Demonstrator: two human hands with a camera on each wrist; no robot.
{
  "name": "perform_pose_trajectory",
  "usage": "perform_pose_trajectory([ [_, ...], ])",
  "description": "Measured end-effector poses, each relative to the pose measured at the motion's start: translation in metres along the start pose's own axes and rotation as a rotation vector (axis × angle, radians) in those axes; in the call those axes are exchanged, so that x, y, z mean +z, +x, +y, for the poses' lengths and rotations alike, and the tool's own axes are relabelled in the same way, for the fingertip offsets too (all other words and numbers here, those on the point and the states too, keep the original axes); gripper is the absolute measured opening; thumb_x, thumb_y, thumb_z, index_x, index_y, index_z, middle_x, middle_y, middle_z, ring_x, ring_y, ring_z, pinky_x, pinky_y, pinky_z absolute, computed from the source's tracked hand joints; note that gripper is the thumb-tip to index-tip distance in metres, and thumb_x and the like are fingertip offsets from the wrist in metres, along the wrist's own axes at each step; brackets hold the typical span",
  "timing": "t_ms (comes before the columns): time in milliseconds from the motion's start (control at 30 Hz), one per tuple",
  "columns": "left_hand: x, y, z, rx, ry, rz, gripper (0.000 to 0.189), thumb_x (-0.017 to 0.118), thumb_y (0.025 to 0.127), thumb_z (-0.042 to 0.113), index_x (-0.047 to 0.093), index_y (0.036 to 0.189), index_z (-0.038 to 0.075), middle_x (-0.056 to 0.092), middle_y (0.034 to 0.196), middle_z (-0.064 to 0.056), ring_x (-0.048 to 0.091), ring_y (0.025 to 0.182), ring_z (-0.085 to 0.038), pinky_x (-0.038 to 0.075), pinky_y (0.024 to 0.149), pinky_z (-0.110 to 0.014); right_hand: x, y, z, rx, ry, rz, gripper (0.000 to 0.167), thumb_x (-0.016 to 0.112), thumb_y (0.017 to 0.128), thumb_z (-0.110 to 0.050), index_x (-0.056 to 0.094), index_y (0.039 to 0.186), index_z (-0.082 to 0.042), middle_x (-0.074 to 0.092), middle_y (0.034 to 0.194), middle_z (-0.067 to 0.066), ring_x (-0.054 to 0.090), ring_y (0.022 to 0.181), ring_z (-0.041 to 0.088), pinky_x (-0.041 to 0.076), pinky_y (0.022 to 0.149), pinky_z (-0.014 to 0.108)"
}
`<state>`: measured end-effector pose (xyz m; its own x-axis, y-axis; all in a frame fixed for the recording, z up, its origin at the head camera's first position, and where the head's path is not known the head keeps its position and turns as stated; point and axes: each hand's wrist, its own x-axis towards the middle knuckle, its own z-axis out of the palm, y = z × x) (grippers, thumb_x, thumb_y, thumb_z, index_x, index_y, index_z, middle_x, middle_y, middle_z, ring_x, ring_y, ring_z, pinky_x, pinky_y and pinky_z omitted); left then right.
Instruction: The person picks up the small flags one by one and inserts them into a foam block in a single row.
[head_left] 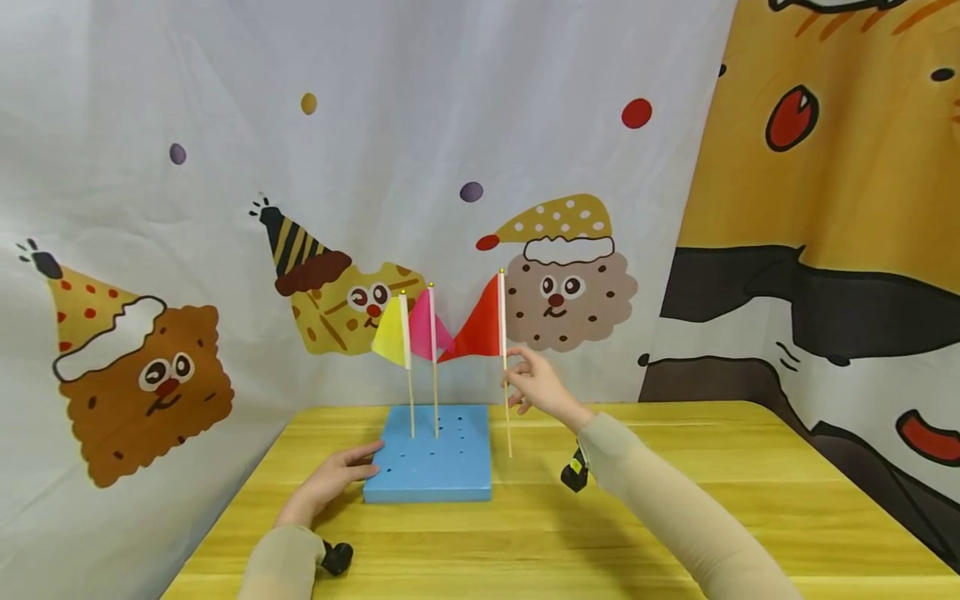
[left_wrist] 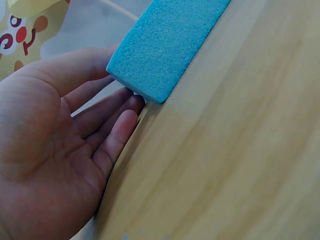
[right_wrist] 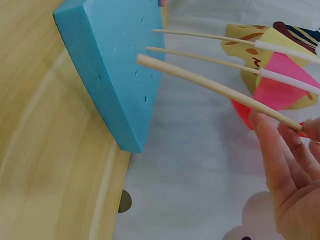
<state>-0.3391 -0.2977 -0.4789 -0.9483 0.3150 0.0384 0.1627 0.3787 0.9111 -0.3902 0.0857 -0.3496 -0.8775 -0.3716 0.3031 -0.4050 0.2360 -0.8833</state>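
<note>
A blue foam block [head_left: 442, 482] with several small holes in its top lies on the table. Two small flags stand upright in it on thin wooden sticks, one yellow [head_left: 390, 333] and one pink [head_left: 424, 327]. My right hand [head_left: 542, 385] pinches the stick of a red flag [head_left: 483, 321] just below the cloth. In the right wrist view the bare lower end of that stick [right_wrist: 200, 82] hangs free, apart from the block. At the block's left side my left hand [head_left: 333, 479] rests with fingers fairly straight, the fingertips touching its edge [left_wrist: 142, 89].
The wooden table [head_left: 675, 483] stretches right and toward me. Behind it hangs a white cloth [head_left: 390, 167] printed with cartoon biscuits and cheese. Each wrist wears a small black device, one on the left [head_left: 337, 557] and one on the right [head_left: 575, 472].
</note>
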Motion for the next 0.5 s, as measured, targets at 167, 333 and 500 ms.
perform_pose_trajectory([
  [167, 0.002, -0.001, 0.000, -0.003, -0.005, 0.003, 0.058, 0.061, 0.097, 0.026, 0.042, 0.148, 0.006, 0.037, 0.150, -0.021, 0.035, 0.135, -0.044, 0.029, 0.107, -0.059, 0.012, 0.014, 0.006, -0.027, -0.028, 0.058, 0.037, 0.056, 0.099, -0.011, 0.046, 0.135, -0.012, 0.066, 0.093, 0.020, 0.066, 0.064, 0.040, 0.056, 0.050, 0.045],
  [333, 0.002, -0.002, -0.001, 0.002, 0.018, 0.033, 0.057, 0.062, 0.096, 0.026, 0.044, 0.147, 0.007, 0.038, 0.150, -0.020, 0.034, 0.135, -0.043, 0.028, 0.107, -0.060, 0.025, 0.025, 0.006, -0.038, -0.062, 0.090, 0.036, 0.057, 0.099, -0.013, 0.048, 0.133, -0.013, 0.067, 0.095, 0.021, 0.067, 0.063, 0.036, 0.056, 0.051, 0.048],
  [500, 0.001, -0.002, 0.000, 0.009, 0.015, 0.033, 0.057, 0.062, 0.097, 0.025, 0.043, 0.147, 0.006, 0.038, 0.150, -0.020, 0.034, 0.135, -0.043, 0.029, 0.107, -0.060, 0.038, 0.034, 0.008, -0.054, -0.070, 0.112, 0.034, 0.057, 0.099, -0.011, 0.048, 0.132, -0.012, 0.069, 0.097, 0.018, 0.068, 0.065, 0.035, 0.055, 0.056, 0.053],
])
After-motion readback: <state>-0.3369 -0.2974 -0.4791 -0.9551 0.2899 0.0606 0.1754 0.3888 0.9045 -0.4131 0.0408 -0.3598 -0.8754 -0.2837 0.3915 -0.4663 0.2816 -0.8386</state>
